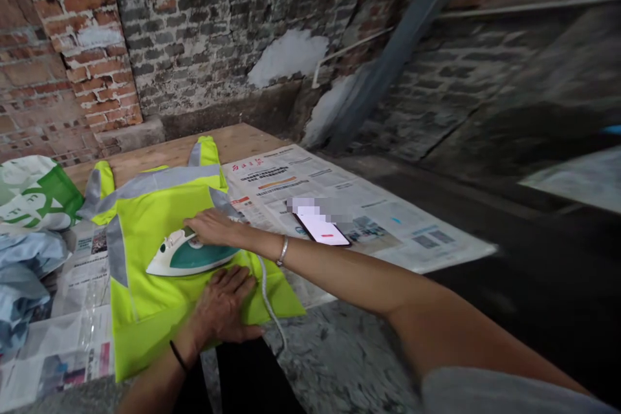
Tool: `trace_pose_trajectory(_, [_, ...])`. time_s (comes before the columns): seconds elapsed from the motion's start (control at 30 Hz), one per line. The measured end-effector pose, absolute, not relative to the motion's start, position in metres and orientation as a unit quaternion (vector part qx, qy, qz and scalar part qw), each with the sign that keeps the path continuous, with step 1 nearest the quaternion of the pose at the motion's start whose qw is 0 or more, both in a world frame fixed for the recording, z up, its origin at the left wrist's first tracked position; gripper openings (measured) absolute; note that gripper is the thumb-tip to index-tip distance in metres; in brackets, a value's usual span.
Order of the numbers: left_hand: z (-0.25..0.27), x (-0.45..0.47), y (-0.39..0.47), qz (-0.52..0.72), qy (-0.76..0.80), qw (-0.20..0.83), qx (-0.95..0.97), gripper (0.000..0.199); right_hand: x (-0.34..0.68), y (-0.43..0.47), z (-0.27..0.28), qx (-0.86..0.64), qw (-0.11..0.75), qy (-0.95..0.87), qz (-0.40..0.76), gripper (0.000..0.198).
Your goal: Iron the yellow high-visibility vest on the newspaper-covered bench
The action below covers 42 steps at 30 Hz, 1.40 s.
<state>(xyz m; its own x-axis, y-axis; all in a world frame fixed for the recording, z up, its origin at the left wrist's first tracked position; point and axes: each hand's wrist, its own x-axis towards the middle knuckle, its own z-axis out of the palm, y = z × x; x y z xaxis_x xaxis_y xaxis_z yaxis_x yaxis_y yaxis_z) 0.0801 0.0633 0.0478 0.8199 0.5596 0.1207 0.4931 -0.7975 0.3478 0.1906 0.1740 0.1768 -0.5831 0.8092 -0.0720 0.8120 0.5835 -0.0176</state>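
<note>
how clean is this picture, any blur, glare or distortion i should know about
Head view: clothes iron and hi-vis garment fairly clear; head view, right side: dark floor smeared and dim; head view, center: phone screen washed-out white, partly covered by pixel blocks; head view, upper left: brick pillar slants, perhaps from lens distortion or head tilt.

Around white-and-teal clothes iron (206,259): open pass at 11 to 12 o'clock over flat neon-yellow, grey-banded garment (158,210). Left hand (226,301) blocks 5 o'clock; white fabric-covered cord (265,294), 4; right forearm (334,270), 3 to 4. Crumpled pale-blue cloth (29,265) limits 9.
</note>
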Motion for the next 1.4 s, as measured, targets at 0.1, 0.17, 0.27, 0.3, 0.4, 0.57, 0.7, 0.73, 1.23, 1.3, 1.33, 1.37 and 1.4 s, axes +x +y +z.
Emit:
trace_pose_trajectory(0.1, [0.05,0.081,0.063,0.112,0.283,0.158,0.939,0.1,0.186,0.201,0.172,0.48,-0.004,0.877,-0.02,0.037])
trace_pose_trajectory(0.17, [0.052,0.081,0.062,0.118,0.283,0.163,0.938,0.099,0.184,0.228,0.17,0.502,-0.02,0.864,-0.019,0.038])
trace_pose_trajectory(0.27, [0.054,0.082,0.061,0.13,0.283,0.176,0.934,0.094,0.179,0.275,0.168,0.527,-0.034,0.849,-0.007,0.038])
trace_pose_trajectory(0.3, [0.054,0.082,0.061,0.133,0.282,0.182,0.933,0.093,0.177,0.29,0.168,0.535,-0.037,0.844,-0.001,0.038])
trace_pose_trajectory(0.4, [0.053,0.083,0.061,0.141,0.28,0.199,0.929,0.092,0.173,0.324,0.168,0.56,-0.048,0.827,0.012,0.04])
trace_pose_trajectory(0.57, [0.052,0.082,0.061,0.137,0.278,0.207,0.928,0.092,0.172,0.334,0.172,0.576,-0.021,0.817,-0.008,0.045])
trace_pose_trajectory(0.7, [0.052,0.082,0.063,0.131,0.281,0.193,0.931,0.093,0.179,0.298,0.179,0.535,0.007,0.844,-0.04,0.038])
trace_pose_trajectory(0.73, [0.052,0.082,0.063,0.13,0.281,0.189,0.932,0.094,0.181,0.285,0.18,0.52,0.01,0.853,-0.048,0.036])
trace_pose_trajectory(1.23, [0.047,0.082,0.065,0.117,0.28,0.168,0.938,0.099,0.189,0.201,0.173,0.472,0.011,0.881,-0.02,0.038])
trace_pose_trajectory(1.3, [0.049,0.082,0.064,0.12,0.284,0.173,0.935,0.098,0.185,0.23,0.173,0.491,-0.001,0.871,-0.012,0.039])
trace_pose_trajectory(1.33, [0.051,0.082,0.063,0.123,0.286,0.177,0.934,0.097,0.184,0.246,0.172,0.498,-0.008,0.867,-0.007,0.039])
trace_pose_trajectory(1.37, [0.052,0.082,0.063,0.126,0.287,0.183,0.932,0.095,0.183,0.263,0.172,0.505,-0.015,0.863,-0.002,0.039])
trace_pose_trajectory(1.4, [0.053,0.083,0.062,0.128,0.287,0.188,0.93,0.093,0.182,0.28,0.171,0.51,-0.022,0.86,0.003,0.04])
